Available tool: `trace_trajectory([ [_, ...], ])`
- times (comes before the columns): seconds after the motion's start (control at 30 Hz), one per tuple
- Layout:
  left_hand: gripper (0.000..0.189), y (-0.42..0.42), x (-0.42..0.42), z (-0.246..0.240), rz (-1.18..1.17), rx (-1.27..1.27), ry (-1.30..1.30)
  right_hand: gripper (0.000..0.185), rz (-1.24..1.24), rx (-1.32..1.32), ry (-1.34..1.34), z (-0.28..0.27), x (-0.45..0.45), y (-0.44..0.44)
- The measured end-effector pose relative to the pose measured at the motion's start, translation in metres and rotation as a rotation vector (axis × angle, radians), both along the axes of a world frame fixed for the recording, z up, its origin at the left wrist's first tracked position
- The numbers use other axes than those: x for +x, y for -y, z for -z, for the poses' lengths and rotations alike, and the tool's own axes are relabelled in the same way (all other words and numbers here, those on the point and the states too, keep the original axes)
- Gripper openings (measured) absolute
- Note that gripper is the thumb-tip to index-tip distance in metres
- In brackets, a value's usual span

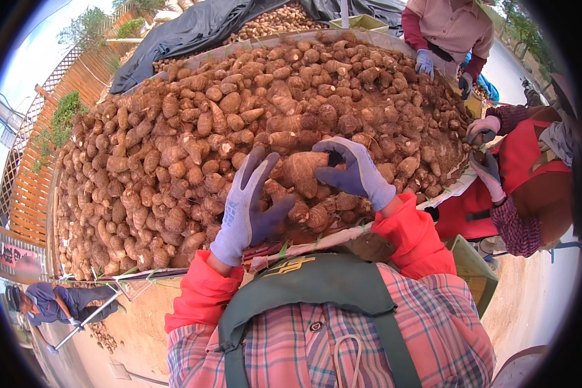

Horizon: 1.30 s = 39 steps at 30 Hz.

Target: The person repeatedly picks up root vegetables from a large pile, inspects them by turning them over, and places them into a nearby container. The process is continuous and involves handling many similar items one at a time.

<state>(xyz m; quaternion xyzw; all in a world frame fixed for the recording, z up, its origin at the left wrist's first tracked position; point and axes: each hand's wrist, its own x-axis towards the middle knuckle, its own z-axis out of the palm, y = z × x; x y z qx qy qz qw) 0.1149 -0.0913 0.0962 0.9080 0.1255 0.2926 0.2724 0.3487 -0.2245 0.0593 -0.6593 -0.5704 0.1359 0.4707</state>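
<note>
A broad heap of brown, hairy taro corms [174, 165] fills the bed in front of me. My left hand [250, 208], in a light purple glove with a dark coated palm, is over the near part of the heap, fingers spread and nothing held. My right hand [351, 169], gloved alike, has its fingers curved at the right end of a large taro corm [303, 169]. Whether they grip it or only touch it I cannot tell. Smaller corms lie between the hands.
A pale cloth edge [334, 237] borders the heap beside me. Two co-workers' gloved hands [424, 64] [485, 131] are at the right side. Behind the heap lies a black sheet [174, 43]. A green crate [470, 271] stands at my right. A person [72, 305] holds a pole at lower left.
</note>
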Motion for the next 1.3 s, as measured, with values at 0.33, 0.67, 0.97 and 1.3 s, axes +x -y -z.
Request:
trace_trajectory([
  [0.33,0.048,0.041,0.039,0.012,0.250,-1.112,0.102,0.025,0.244,0.253,-0.239,0.008,-0.072,0.013],
  [0.67,0.046,0.014,0.033,0.022,0.388,0.102,0.008,0.016,0.224,-0.295,0.025,0.012,-0.013,-0.005],
  [0.97,0.008,-0.012,-0.003,0.021,0.061,-0.627,0.100,0.025,-0.064,-0.769,0.743,-0.019,0.047,-0.177],
  [1.3,0.017,-0.026,-0.013,0.019,-0.019,-0.927,0.169,0.053,-0.072,-0.634,0.377,0.004,0.081,-0.143],
])
